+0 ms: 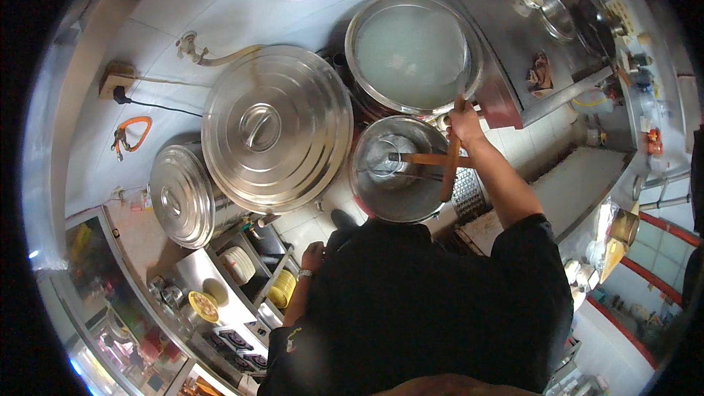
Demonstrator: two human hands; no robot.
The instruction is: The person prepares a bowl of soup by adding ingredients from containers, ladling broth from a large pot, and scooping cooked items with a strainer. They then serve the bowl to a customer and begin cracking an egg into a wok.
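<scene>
My right hand (465,124) grips a wooden handle (452,170) at the near rim of a large steel pot (479,69). The pot holds cloudy, whitish liquid (410,55). The handle's upper end reaches that rim; whatever it is fixed to cannot be made out. Just below stands an open steel pot (401,201) with a round metal vessel inside. A second wooden handle (426,159) crosses that pot, under the first. My left hand (312,257), with a watch (306,273) on the wrist, hangs by the metal shelf unit; its fingers are hard to see.
Two lidded steel pots, one large (297,159) and one smaller (173,198), stand to the left. Stacked plates (282,289) fill the shelves below. A yellow bowl (203,306) rests on a counter (236,308). At upper right, a steel worktop (489,16) carries a metal basin (558,16) and a brown cloth (540,74).
</scene>
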